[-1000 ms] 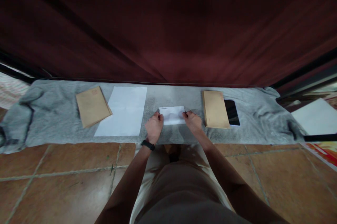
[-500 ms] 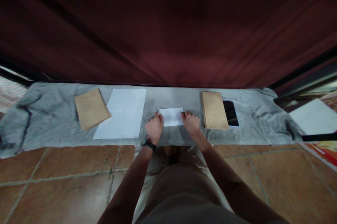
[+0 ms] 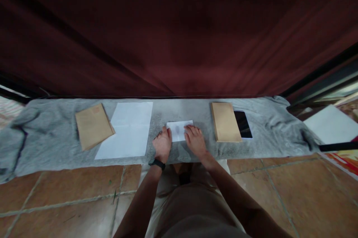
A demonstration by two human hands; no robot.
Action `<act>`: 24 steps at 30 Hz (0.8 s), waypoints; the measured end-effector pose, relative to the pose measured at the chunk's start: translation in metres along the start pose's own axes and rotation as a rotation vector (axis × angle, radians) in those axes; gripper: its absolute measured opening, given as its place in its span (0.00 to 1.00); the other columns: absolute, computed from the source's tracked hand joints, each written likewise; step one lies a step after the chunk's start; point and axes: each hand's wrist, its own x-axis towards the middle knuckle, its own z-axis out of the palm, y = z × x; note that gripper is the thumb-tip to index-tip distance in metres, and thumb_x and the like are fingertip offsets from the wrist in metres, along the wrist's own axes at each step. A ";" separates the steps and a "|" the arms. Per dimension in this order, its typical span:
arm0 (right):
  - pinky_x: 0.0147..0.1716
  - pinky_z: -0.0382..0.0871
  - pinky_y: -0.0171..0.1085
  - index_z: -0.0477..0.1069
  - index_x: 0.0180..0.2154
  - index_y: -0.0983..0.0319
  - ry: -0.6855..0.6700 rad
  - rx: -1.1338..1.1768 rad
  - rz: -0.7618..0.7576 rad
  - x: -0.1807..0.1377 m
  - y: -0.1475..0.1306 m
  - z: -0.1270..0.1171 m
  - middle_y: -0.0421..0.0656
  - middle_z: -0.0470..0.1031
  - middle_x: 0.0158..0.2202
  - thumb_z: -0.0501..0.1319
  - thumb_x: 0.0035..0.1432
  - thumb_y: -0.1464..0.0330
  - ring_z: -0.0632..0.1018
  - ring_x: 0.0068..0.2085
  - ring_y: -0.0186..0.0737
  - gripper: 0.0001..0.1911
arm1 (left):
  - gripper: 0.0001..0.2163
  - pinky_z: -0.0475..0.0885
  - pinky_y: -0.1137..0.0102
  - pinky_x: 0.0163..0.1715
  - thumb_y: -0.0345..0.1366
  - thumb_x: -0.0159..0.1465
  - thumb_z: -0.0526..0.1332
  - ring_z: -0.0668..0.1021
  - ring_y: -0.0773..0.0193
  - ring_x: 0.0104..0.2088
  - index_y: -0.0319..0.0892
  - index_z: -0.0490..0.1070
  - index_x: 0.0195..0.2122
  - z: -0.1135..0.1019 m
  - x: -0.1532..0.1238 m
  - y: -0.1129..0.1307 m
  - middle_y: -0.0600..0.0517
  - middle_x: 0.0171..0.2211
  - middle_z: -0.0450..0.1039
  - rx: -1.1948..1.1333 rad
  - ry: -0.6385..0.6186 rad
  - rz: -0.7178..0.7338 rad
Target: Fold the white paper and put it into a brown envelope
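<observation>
Your left hand (image 3: 162, 143) and right hand (image 3: 194, 141) lie flat, fingers spread, pressing on the folded paper (image 3: 179, 130) in the middle of the grey cloth (image 3: 50, 133). To its left lie a white sheet (image 3: 125, 130) and an envelope (image 3: 93, 126); to its right, a second envelope (image 3: 225, 121) touches a phone (image 3: 242, 124).

Bare grey cloth (image 3: 195, 113) is lying open between the white sheet (image 3: 125, 130) and the right brown envelope (image 3: 225, 121), while the dark red curtain (image 3: 179, 36) is closing off the far side.
</observation>
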 end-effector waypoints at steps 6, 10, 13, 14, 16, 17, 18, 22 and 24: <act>0.69 0.55 0.53 0.63 0.68 0.60 0.044 -0.004 -0.048 -0.008 -0.005 0.023 0.51 0.59 0.72 0.53 0.74 0.62 0.62 0.71 0.50 0.26 | 0.18 0.73 0.68 0.33 0.40 0.77 0.44 0.85 0.53 0.37 0.37 0.71 0.52 0.002 0.002 0.002 0.41 0.32 0.82 0.004 -0.009 -0.014; 0.69 0.55 0.55 0.61 0.69 0.59 0.070 -0.029 -0.045 -0.010 -0.004 0.030 0.51 0.55 0.74 0.54 0.73 0.60 0.60 0.72 0.50 0.27 | 0.17 0.74 0.67 0.33 0.40 0.77 0.45 0.84 0.54 0.36 0.38 0.71 0.50 0.004 0.001 0.000 0.42 0.33 0.81 -0.020 0.025 -0.018; 0.69 0.54 0.56 0.59 0.70 0.59 0.082 -0.038 -0.047 -0.011 -0.004 0.032 0.51 0.53 0.74 0.54 0.73 0.61 0.60 0.72 0.51 0.28 | 0.16 0.75 0.63 0.37 0.37 0.76 0.45 0.84 0.51 0.39 0.38 0.71 0.49 0.005 -0.002 -0.006 0.41 0.37 0.80 -0.050 0.122 -0.002; 0.69 0.54 0.56 0.59 0.70 0.59 0.088 -0.037 -0.049 -0.011 -0.004 0.033 0.51 0.53 0.74 0.54 0.73 0.61 0.60 0.72 0.52 0.28 | 0.16 0.76 0.60 0.40 0.35 0.75 0.44 0.83 0.50 0.42 0.37 0.71 0.49 0.006 -0.004 -0.007 0.40 0.39 0.80 -0.060 0.162 0.026; 0.69 0.55 0.57 0.58 0.71 0.58 0.104 -0.034 -0.057 -0.012 -0.003 0.035 0.51 0.53 0.74 0.54 0.73 0.61 0.60 0.72 0.52 0.29 | 0.16 0.75 0.57 0.48 0.32 0.74 0.45 0.81 0.49 0.48 0.37 0.71 0.51 0.010 -0.011 -0.008 0.39 0.45 0.79 -0.107 0.229 0.147; 0.69 0.55 0.57 0.57 0.71 0.58 0.109 -0.035 -0.063 -0.012 -0.002 0.036 0.51 0.53 0.74 0.54 0.73 0.61 0.60 0.72 0.52 0.29 | 0.17 0.74 0.56 0.52 0.32 0.74 0.45 0.79 0.50 0.52 0.37 0.71 0.54 0.013 -0.016 -0.007 0.39 0.49 0.78 -0.149 0.247 0.233; 0.69 0.54 0.57 0.57 0.71 0.58 0.110 -0.039 -0.071 -0.013 -0.001 0.037 0.51 0.52 0.74 0.54 0.73 0.61 0.59 0.73 0.52 0.29 | 0.18 0.72 0.57 0.56 0.33 0.74 0.46 0.77 0.51 0.56 0.38 0.69 0.58 0.017 -0.022 -0.006 0.39 0.54 0.76 -0.200 0.255 0.328; 0.70 0.51 0.56 0.54 0.72 0.59 0.074 -0.076 -0.081 -0.014 0.001 0.037 0.52 0.50 0.75 0.53 0.72 0.64 0.57 0.73 0.53 0.30 | 0.24 0.64 0.54 0.67 0.41 0.75 0.48 0.66 0.53 0.69 0.37 0.58 0.70 0.037 -0.044 0.004 0.40 0.67 0.66 -0.266 0.234 0.529; 0.70 0.51 0.56 0.55 0.72 0.58 0.056 -0.085 -0.053 -0.014 0.000 0.036 0.52 0.51 0.75 0.53 0.73 0.64 0.58 0.73 0.54 0.30 | 0.26 0.61 0.53 0.69 0.42 0.75 0.47 0.63 0.53 0.71 0.36 0.56 0.71 0.043 -0.050 0.005 0.40 0.68 0.64 -0.222 0.204 0.533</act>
